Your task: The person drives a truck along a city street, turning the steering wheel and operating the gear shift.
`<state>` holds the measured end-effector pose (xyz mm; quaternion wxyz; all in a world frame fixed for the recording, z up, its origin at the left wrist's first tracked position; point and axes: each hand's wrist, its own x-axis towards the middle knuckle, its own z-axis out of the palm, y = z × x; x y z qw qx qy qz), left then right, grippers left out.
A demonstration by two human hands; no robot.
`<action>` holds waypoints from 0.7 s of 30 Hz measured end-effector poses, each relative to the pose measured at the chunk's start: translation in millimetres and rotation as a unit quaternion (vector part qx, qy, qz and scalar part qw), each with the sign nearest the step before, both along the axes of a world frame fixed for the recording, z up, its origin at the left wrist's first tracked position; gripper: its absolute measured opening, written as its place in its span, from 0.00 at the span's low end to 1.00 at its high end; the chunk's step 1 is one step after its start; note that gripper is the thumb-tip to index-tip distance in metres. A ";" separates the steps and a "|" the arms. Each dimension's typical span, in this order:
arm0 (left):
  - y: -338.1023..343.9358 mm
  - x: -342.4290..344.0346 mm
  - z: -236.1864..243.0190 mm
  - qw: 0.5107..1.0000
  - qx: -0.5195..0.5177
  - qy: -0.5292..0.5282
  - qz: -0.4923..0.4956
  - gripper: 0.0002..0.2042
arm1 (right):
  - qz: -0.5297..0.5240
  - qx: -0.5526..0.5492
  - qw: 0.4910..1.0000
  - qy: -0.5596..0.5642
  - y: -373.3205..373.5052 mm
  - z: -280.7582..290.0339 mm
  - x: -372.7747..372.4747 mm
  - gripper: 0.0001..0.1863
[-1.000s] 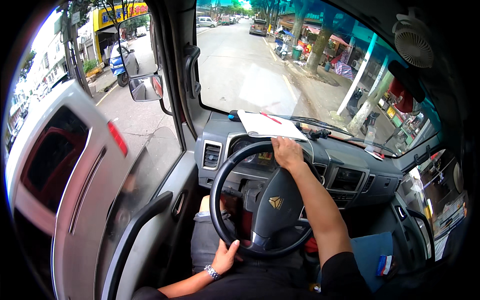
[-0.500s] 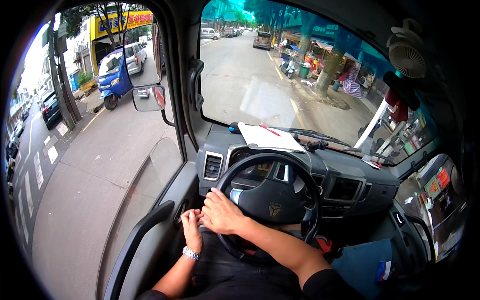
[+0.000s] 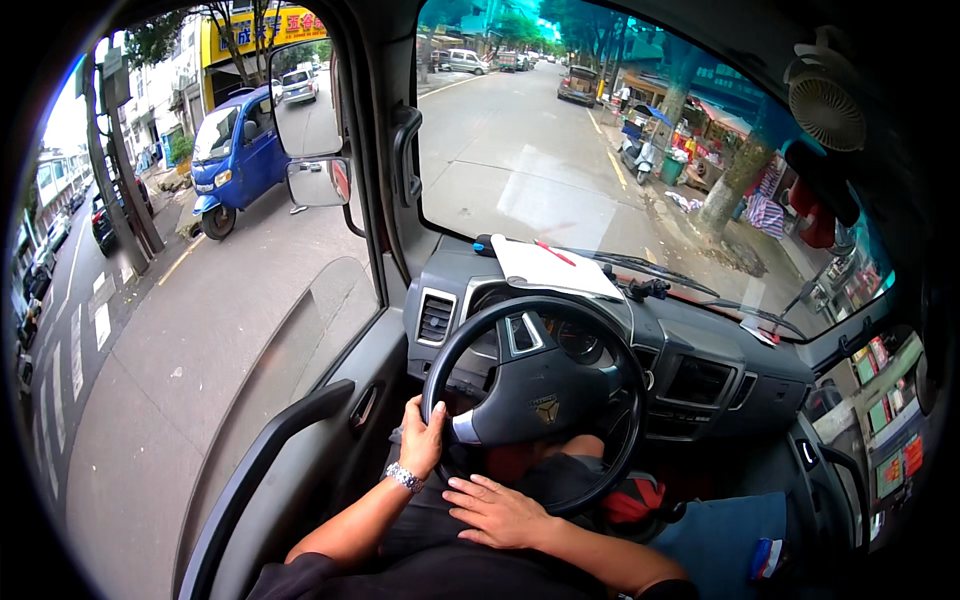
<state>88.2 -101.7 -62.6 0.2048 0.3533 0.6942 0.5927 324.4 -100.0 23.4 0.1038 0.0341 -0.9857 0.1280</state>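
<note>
My left hand [image 3: 422, 438] is wrapped round the left side of the rim of a black steering wheel [image 3: 528, 390]. A silver metal watch [image 3: 404, 477] circles that wrist. Just below the wheel's lower left rim lies my right hand [image 3: 500, 512], palm down over my dark clothing with its fingers spread. It holds nothing; whether its fingertips touch the rim I cannot tell. The wheel is turned somewhat, its left spoke tipped downward.
White papers with a red pen [image 3: 555, 254] lie on the dashboard [image 3: 450, 262]. A door grab bar [image 3: 270, 450] runs at left. Outside are a blue three-wheeler [image 3: 240, 160], a dark vehicle ahead [image 3: 578, 85], a parked scooter [image 3: 640, 155] and a roadside tree [image 3: 735, 185].
My right hand has left the wheel's left side and come down to my lap, opening. My left hand has taken hold of the rim. The wheel has turned anticlockwise; the street view has shifted.
</note>
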 end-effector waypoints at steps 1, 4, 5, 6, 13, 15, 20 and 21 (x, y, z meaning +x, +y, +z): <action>-3.4 4.7 -2.9 0.999 0.020 0.026 -0.001 0.22 | -0.011 -0.019 1.000 0.003 0.8 1.1 1.1 0.25; -36.2 28.8 47.7 0.994 -0.081 -0.062 -0.043 0.29 | -0.043 -0.066 0.995 0.054 -1.2 11.0 -0.3 0.22; -42.6 38.2 33.0 0.995 -0.081 -0.048 -0.032 0.30 | -0.046 -0.070 0.994 0.074 -0.6 11.3 4.8 0.22; -50.3 48.2 13.9 0.996 -0.082 -0.034 -0.021 0.31 | -0.049 -0.075 0.992 0.094 1.2 12.1 10.1 0.21; 7.1 16.1 37.5 0.999 -0.048 -0.012 0.008 0.27 | -0.181 0.081 0.963 0.181 84.5 78.7 55.5 0.23; 34.6 -9.1 37.0 0.996 -0.084 0.013 -0.018 0.27 | -0.259 0.108 0.937 0.206 118.7 83.6 76.6 0.23; 94.7 -42.4 76.0 0.976 -0.096 0.179 -0.080 0.26 | -0.385 0.106 0.881 0.254 199.8 51.8 123.0 0.27; 108.8 -46.3 85.7 0.969 -0.116 0.200 -0.092 0.26 | -0.421 0.075 0.868 0.252 209.4 43.9 126.9 0.28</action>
